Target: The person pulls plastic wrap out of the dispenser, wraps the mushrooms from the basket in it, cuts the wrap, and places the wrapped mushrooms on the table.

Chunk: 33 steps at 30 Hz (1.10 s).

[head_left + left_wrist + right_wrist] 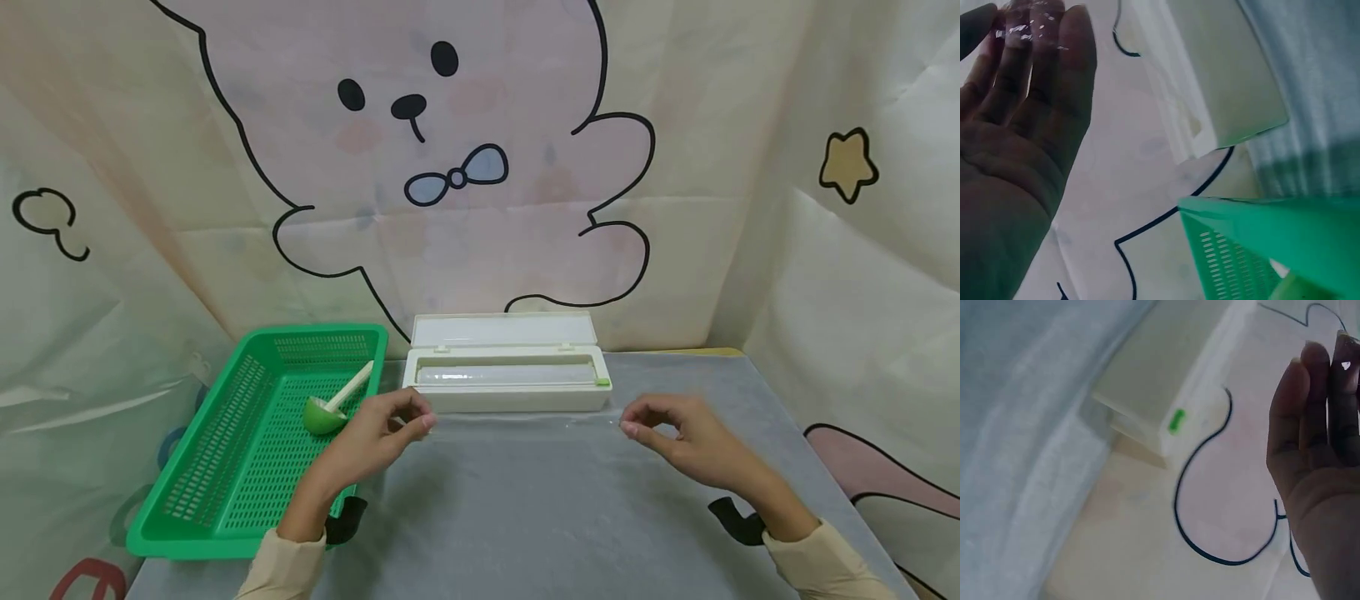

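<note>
A clear sheet of cling film (525, 428) stretches between my two hands, in front of a white cling film dispenser (517, 400). My left hand (367, 442) pinches its left end between thumb and fingers, beside the green basket. At the other end, my right hand (693, 442) pinches the film near the dispenser's right corner. Shiny film also lies over the fingers (1044, 37) in the left wrist view. The dispenser's lid (504, 331) is raised, and a roll of film (504, 374) shows inside. How far the film hangs down is hard to see.
A green plastic basket (251, 546) stands at the left of the grey-covered table (555, 525). Inside it lies a green ladle-like utensil (324, 417) with a white handle. Behind the table hangs a cloth (697, 275) printed with a cartoon animal.
</note>
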{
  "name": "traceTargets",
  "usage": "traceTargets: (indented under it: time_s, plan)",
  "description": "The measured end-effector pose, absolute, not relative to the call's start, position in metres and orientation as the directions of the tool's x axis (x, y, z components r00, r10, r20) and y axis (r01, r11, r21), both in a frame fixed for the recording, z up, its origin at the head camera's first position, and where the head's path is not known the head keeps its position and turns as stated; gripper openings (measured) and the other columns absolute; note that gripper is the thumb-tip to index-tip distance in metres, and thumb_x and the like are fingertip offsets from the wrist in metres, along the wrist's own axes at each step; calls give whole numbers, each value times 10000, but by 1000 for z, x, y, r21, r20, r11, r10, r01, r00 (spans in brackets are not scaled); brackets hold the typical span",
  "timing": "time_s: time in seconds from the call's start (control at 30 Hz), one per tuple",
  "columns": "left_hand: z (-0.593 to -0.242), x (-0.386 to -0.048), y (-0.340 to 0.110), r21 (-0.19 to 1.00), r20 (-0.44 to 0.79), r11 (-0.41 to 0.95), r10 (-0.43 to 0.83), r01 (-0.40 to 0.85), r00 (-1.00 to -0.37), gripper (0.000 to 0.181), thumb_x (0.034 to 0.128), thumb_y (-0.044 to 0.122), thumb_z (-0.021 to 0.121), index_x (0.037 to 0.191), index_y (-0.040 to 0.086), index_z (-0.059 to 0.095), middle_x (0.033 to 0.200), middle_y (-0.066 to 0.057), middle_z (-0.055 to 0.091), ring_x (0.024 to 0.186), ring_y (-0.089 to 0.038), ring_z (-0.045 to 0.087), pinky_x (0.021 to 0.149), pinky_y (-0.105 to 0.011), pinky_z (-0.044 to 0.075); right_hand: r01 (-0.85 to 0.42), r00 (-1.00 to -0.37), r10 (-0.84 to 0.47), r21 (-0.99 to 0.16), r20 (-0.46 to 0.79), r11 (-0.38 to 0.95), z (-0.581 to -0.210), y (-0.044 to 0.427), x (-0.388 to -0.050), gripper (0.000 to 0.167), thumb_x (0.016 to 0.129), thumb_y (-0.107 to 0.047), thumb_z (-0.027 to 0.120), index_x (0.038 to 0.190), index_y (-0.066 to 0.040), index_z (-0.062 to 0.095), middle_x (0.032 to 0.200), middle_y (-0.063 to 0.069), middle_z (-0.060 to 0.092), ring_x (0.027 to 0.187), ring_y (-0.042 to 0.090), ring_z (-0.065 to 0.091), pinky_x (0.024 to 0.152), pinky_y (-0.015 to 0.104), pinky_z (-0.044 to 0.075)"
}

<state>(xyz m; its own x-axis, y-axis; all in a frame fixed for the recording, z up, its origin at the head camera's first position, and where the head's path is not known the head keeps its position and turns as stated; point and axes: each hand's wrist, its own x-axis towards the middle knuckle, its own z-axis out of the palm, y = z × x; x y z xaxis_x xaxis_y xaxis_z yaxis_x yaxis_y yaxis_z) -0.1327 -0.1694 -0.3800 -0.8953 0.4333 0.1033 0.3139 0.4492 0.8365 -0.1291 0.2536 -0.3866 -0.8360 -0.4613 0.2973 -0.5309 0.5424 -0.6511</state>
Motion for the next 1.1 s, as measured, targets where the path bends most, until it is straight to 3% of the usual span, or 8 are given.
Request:
traceTargets:
  time_s: [0.23,0.33,0.47,0.63,0.73,0.93,1.03,1.1]
  plan:
    - [-423,-117,-166,791,-35,517,572,327,-820,83,999,140,665,918,144,683,864,92,643,823,-83,619,736,-283,547,-547,-820,-512,-616,256,567,-442,254,-101,190,918,-140,769,928,-305,675,925,-206,616,869,31,584,726,285,530]
    - [-442,-114,-163,753,-59,549,606,363,-793,120,958,76,697,851,125,673,827,91,627,807,-60,593,731,-287,537,-603,-784,-553,-558,282,571,-468,251,-95,207,868,-124,816,885,-270,671,905,-203,572,850,58,537,696,299,494]
    - [-462,-112,-156,661,-73,634,588,403,-806,171,915,66,726,784,147,652,776,102,594,760,-53,545,686,-283,505,-630,-771,-579,-451,265,632,-490,246,-97,188,835,-112,838,851,-230,693,866,-199,538,810,58,497,667,307,467]
    - [-477,-113,-144,532,-80,723,561,440,-824,192,896,54,730,746,147,655,697,107,543,640,-38,469,569,-253,432,-552,-820,-561,-411,112,725,-500,239,-101,71,896,-233,791,871,-248,727,849,-189,524,785,33,471,657,306,455]
    - [-481,-114,-141,499,-61,740,550,451,-833,186,905,76,742,743,126,663,684,91,549,613,-45,469,548,-260,423,-474,-861,-506,-452,56,756,-502,234,-103,124,935,-322,746,847,-235,744,812,-176,532,757,22,482,641,294,452]
    - [-487,-113,-132,433,-14,802,462,411,-887,247,934,226,747,715,148,664,629,104,507,642,-98,436,579,-287,381,-255,-960,-279,-443,12,859,-504,225,-105,289,810,-250,870,696,-200,609,691,-89,481,649,75,439,575,280,391]
    - [-491,-113,-129,404,-3,836,407,371,-913,207,900,264,785,770,140,681,667,97,525,681,-117,461,602,-304,401,-262,-965,-243,-394,98,881,-507,221,-102,299,760,-277,906,867,-131,668,832,9,545,780,185,524,659,367,465]
    - [-492,-112,-128,373,14,853,389,365,-921,234,874,275,811,781,137,646,699,74,527,703,-138,484,610,-317,415,-283,-958,-243,-366,152,887,-510,218,-100,503,767,-362,894,1116,-70,679,1040,138,580,975,321,558,773,497,483]
